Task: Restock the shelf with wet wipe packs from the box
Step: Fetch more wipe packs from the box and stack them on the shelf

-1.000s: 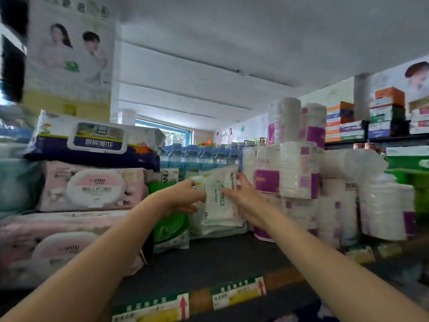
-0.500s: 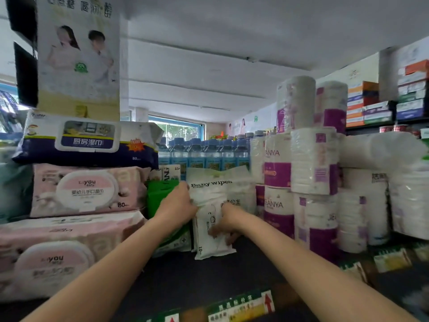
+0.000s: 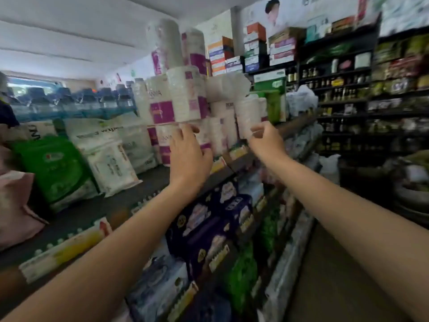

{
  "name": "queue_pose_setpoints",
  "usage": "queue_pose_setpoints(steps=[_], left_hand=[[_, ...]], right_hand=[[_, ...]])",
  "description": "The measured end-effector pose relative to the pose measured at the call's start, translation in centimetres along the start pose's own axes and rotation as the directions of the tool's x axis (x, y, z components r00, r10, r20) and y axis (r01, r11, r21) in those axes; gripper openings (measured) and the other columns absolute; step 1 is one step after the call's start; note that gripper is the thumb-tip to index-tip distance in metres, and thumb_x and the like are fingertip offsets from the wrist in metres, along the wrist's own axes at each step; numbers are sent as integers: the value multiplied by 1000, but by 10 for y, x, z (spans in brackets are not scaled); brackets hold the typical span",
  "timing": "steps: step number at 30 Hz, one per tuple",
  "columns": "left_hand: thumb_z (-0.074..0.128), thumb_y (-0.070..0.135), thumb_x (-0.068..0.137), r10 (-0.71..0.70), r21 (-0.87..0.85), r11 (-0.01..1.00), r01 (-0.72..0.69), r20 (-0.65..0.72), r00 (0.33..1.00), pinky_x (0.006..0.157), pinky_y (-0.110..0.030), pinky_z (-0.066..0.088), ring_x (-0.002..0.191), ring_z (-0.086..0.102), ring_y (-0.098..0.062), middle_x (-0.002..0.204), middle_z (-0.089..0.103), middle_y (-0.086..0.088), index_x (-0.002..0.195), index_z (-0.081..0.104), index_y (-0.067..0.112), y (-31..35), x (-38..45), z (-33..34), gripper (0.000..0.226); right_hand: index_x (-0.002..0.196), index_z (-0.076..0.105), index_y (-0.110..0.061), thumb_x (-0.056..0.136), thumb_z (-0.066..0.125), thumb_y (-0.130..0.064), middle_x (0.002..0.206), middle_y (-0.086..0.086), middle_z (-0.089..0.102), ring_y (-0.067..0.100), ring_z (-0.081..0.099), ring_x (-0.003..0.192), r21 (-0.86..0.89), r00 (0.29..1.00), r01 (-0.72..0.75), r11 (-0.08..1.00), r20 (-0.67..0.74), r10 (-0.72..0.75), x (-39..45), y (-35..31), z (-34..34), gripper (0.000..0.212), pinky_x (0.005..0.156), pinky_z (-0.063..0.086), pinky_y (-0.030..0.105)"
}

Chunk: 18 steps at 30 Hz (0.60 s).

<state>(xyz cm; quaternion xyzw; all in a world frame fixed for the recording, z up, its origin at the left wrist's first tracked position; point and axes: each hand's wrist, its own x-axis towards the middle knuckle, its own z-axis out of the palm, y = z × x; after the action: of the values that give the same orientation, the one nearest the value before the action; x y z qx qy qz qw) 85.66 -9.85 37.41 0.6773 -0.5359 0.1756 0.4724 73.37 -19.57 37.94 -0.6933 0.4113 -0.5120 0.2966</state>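
Wipe packs (image 3: 109, 159) sit upright on the top shelf (image 3: 97, 212), left of centre: white packs leaning back a bit, w/ more white ones (image 3: 137, 140) behind them on the far side. Green pack (image 3: 55, 168) is just beside them on the left, touching or nearly so. Pink pack (image 3: 16, 201) is at the near left edge, partly cut off.

Left hand (image 3: 189, 156) is raised in front of the shelf edge, fingers fairly straight & spread, holding nothing; fingertips sit over the lower paper rolls (image 3: 185, 96), though contact can't be made out through the blur. Right hand (image 3: 267, 141) is up too, right of the left hand & apart from it, fingers loosely curled, thumb near the forefinger. Seems empty, but blur makes that hard to confirm.

Paper rolls w/ purple labels are stacked high, right of the white packs on the same shelf. Bottles (image 3: 69, 103) w/ blue caps line up far left behind the packs. Price tags (image 3: 67, 247) run along the shelf's front edge. Lower shelf holds dark purple packs (image 3: 209, 224), w/ green ones (image 3: 241, 275) below that. Far right: dark racks (image 3: 348, 89) of jars & bottles, w/ boxes (image 3: 232, 54) stacked on top.
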Motion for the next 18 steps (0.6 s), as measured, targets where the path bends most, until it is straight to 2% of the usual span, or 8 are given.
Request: queue_pose_setpoints(steps=[3, 5, 7, 10, 11, 13, 16, 18], left_hand=[[53, 7, 86, 8, -71, 997, 4, 181, 983, 94, -38, 37, 113, 41, -32, 124, 40, -16, 117, 40, 5, 31, -56, 39, 35], [54, 11, 88, -16, -134, 989, 66, 347, 938, 92, -37, 38, 114, 41, -32, 126, 37, -14, 118, 38, 6, 62, -98, 77, 34], [55, 16, 89, -37, -143, 981, 133, 534, 845, 93, -36, 40, 116, 42, -32, 128, 34, -13, 121, 36, 8, 97, -150, 114, 37], [55, 13, 87, 57, -208, 969, 132, 710, 701, 97, -41, 41, 115, 44, -35, 131, 31, -16, 123, 35, 7, 148, -222, 156, 41], [54, 10, 86, 89, -230, 965, 124, 736, 671, 97, -39, 38, 115, 44, -36, 132, 32, -17, 124, 35, 5, 163, -242, 167, 42], [53, 8, 86, 101, -236, 961, 142, 781, 616, 96, -35, 35, 116, 44, -34, 132, 34, -19, 124, 36, 2, 188, -279, 186, 42], [52, 6, 87, 133, -213, 971, 112, 864, 486, 92, -36, 37, 110, 48, -36, 130, 35, -18, 125, 36, 5, 217, -344, 211, 41], [50, 3, 87, 154, -202, 976, 86, 909, 388, 87, -37, 39, 105, 50, -39, 130, 33, -16, 126, 35, 9, 234, -389, 229, 43]], right_hand=[[116, 51, -9, 91, 54, -14, 120, 7, 52, 19, 50, 105, -79, 977, -205, 976, -80, 199, -46, 60, -66, 26, 89, 44, 31], [116, 49, -9, 91, 54, -15, 114, 6, 51, 20, 50, 105, -126, 942, -331, 935, -103, 320, -84, 103, -115, 26, 90, 45, 34], [115, 48, -11, 92, 53, -16, 111, 5, 48, 18, 47, 99, -167, 874, -484, 859, -150, 463, -127, 143, -162, 24, 86, 46, 33], [116, 52, -9, 91, 55, -14, 111, 8, 51, 20, 47, 95, -212, 733, -681, 701, -197, 652, -193, 197, -231, 26, 93, 48, 39], [114, 55, -7, 90, 56, -13, 103, 9, 51, 21, 48, 91, -234, 699, -715, 659, -222, 679, -217, 214, -254, 25, 87, 49, 39], [94, 59, -10, 87, 57, -11, 89, 11, 51, 23, 48, 86, -291, 638, -769, 570, -285, 715, -262, 243, -296, 7, 69, 49, 34], [88, 50, -10, 89, 58, -13, 94, 11, 50, 26, 51, 93, -293, 507, -857, 425, -321, 800, -326, 289, -352, 9, 79, 49, 37], [76, 46, -12, 88, 60, -10, 81, 10, 48, 24, 49, 79, -331, 448, -880, 340, -347, 824, -366, 319, -383, 18, 69, 43, 32]])
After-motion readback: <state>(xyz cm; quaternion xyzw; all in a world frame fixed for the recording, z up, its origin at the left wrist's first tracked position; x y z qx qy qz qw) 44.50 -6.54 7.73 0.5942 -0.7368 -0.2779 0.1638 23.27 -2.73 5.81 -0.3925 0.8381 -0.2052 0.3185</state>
